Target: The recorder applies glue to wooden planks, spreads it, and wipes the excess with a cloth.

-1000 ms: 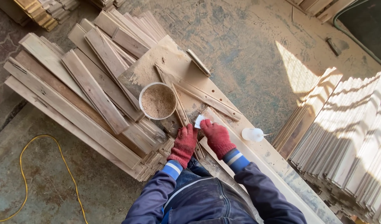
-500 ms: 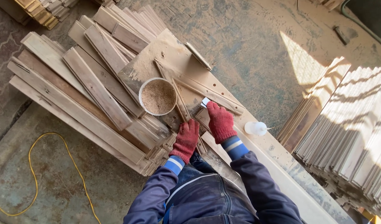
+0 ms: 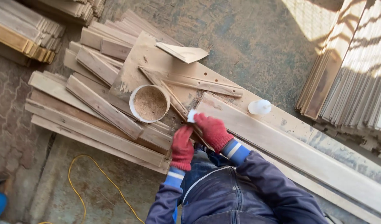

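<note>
The person's right hand (image 3: 212, 131), in a red knit glove, is closed around a small white scraper (image 3: 192, 115) and presses it against the near end of a long pale plank (image 3: 281, 139) that runs diagonally toward the lower right. The left hand (image 3: 182, 145), also in a red glove, lies just beside the right one with its fingers curled down on the end of a thin wooden strip (image 3: 167, 93); whether it grips the strip or only rests on it cannot be told. The two hands are close together, almost touching. A white round tub of sawdust (image 3: 149, 103) stands just left of the scraper, on a dusty plywood sheet (image 3: 136, 68). A small white plastic bottle (image 3: 259, 107) lies on the plank side, to the right of the hands and apart from them. Rough boards (image 3: 95, 112) are stacked to the left under the plywood. A pile of thin slats (image 3: 356, 70) leans at the upper right, partly in sunlight. A yellow cable (image 3: 95, 178) curves over the concrete floor (image 3: 248, 45) at the lower left. The person wears a dark blue jacket with blue striped cuffs.
</note>
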